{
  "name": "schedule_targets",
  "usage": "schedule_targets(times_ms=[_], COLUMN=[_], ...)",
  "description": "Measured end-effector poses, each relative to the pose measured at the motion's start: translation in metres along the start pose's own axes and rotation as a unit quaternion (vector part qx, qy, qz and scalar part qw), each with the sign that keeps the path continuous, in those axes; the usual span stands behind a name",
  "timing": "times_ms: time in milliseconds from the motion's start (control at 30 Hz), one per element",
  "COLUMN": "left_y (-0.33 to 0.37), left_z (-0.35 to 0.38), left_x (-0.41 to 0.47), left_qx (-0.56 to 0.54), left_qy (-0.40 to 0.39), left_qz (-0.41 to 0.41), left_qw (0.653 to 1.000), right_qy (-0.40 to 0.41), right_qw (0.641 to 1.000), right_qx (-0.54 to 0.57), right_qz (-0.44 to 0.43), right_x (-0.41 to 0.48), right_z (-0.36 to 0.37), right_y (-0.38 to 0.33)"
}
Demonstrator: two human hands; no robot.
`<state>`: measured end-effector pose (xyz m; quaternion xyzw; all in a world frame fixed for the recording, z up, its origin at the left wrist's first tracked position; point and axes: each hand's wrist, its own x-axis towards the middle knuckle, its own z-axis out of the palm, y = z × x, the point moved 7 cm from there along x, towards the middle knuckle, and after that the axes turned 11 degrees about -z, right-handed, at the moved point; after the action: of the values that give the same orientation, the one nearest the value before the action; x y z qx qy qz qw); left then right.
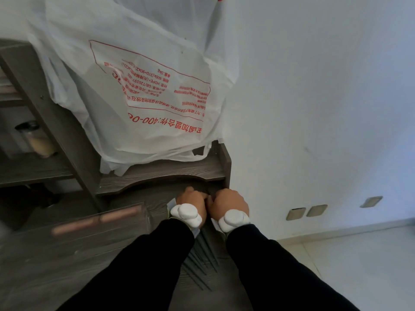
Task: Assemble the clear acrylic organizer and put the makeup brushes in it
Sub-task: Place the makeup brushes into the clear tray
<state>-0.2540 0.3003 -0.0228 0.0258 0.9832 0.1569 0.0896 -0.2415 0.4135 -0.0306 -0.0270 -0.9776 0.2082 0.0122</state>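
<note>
While your left hand and right hand sit curled side by side, fingers bent on something I cannot tell, keep both steady over the clear acrylic organizer part, blurry on the tabletop just left, and press evenly.

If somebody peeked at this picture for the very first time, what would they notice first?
Probably the big white plastic bag with red printing, slumped on the grey wooden shelf at the top. Next, the two fists side by side below it: the left hand and right hand, each with a white device on the wrist and a black sleeve. A blurry clear acrylic piece lies to their left.
</note>
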Motion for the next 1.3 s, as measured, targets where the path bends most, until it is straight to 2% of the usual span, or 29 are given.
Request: schedule_targets(times_ms=[100, 200, 400, 500, 567, 667, 767, 800, 867, 933, 1067, 1300], left_y=[0.008, 0.008, 0.004, -0.002, -0.006, -0.012, -0.018, -0.021, -0.03, -0.04, -0.053, -0.054], left_z=[-0.007, -0.01, -0.004, -0.006, -0.01, -0.029, -0.056, -0.064, -0.075, -0.084, -0.101, -0.121], left_x=[-0.016, -0.03, -0.031, -0.027, -0.029, -0.045, -0.083, -0.096, -0.118, -0.134, -0.154, -0.178], left_qx=[0.04, 0.05, 0.064, 0.044, -0.015, -0.14, -0.201, -0.21, -0.223, -0.225, -0.212, -0.123], left_qy=[0.029, 0.044, 0.014, 0.043, 0.05, 0.06, 0.089, 0.095, 0.106, 0.115, 0.129, 0.158], left_qz=[0.031, 0.027, 0.012, -0.026, -0.039, -0.03, 0.027, 0.043, 0.066, 0.077, 0.09, 0.143], left_qw=[0.998, 0.997, 0.998, 0.998, 0.998, 0.988, 0.975, 0.972, 0.967, 0.965, 0.965, 0.969], right_qy=[0.007, 0.014, -0.002, 0.025, 0.062, 0.138, 0.191, 0.197, 0.189, 0.167, 0.129, 0.095], right_qw=[1.0, 0.999, 0.999, 0.997, 0.989, 0.952, 0.867, 0.846, 0.827, 0.824, 0.844, 0.87], right_qx=[-0.011, -0.022, -0.005, 0.042, 0.11, 0.261, 0.457, 0.494, 0.53, 0.539, 0.507, 0.452], right_qz=[0.014, 0.032, 0.047, 0.065, 0.074, 0.081, 0.05, 0.03, -0.015, -0.054, -0.118, -0.173], right_x=[-0.01, -0.024, -0.043, -0.053, -0.06, -0.075, -0.099, -0.106, -0.12, -0.13, -0.144, -0.151], right_z=[0.0, -0.001, -0.001, -0.014, -0.025, -0.046, -0.072, -0.081, -0.096, -0.102, -0.104, -0.096], right_y=[0.005, 0.01, 0.015, 0.02, 0.027, 0.034, 0.026, 0.021, 0.01, -0.004, -0.034, -0.067])
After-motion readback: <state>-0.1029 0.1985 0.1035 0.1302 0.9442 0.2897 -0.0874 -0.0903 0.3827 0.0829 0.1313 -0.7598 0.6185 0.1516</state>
